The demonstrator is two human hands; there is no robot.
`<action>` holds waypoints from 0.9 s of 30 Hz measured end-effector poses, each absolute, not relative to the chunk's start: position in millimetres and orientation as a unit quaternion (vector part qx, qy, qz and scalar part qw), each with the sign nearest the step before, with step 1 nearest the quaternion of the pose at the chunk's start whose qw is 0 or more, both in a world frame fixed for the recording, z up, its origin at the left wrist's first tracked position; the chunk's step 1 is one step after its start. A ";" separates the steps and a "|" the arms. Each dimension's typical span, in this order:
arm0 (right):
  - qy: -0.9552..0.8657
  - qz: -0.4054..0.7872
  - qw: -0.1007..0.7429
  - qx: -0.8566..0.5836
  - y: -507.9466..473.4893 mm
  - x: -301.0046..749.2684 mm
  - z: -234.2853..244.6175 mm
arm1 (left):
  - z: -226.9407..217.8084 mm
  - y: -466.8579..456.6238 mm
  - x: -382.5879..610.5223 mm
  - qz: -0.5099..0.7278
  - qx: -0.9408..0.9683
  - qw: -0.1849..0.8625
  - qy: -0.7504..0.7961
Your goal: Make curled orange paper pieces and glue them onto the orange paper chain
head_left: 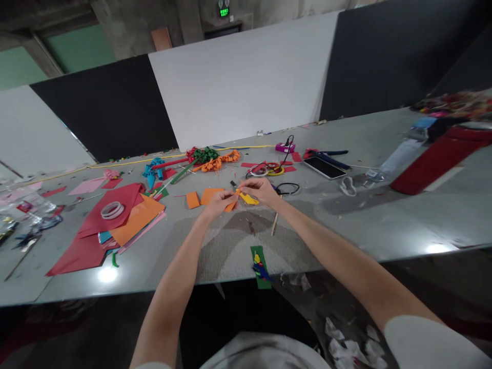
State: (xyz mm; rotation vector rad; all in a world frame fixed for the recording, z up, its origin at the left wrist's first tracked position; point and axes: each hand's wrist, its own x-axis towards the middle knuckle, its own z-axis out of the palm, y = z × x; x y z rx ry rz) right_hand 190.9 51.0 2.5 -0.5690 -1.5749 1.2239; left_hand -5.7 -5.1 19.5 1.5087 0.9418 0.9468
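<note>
A small orange piece [239, 191] is being pinched by the left hand [222, 201] and the right hand [261, 190] above the middle of the surface [215, 241]. It is being gripped by closed fingertips on both sides, and its exact shape is being hidden by them. A yellow tool [251, 199] is being partly covered by the right hand; whether it is being touched cannot be told. Beside the left hand, on its left, orange cards [192, 200] are being carried by the surface.

To the right and nearer, a stick [274, 224] is being crossed by the shadow of the right arm. At the near edge, a green strip [257, 251] is being partly covered by a small blue and yellow item [260, 269].

On the left, a tape roll [116, 215] is being supported by red paper [86, 228], which is being flanked on the right by an orange sheet [140, 218]. On the far side, orange flowers [213, 164] are being overlapped by a green flower [205, 154]. On the right, a phone [325, 167] and a red flask [434, 161] are being borne by the surface, well apart.
</note>
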 end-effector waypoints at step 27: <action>-0.694 0.481 0.488 -0.220 42.3 185.7 8.8 | 17.5 -4.5 -6.1 0.403 0.686 0.454 0.401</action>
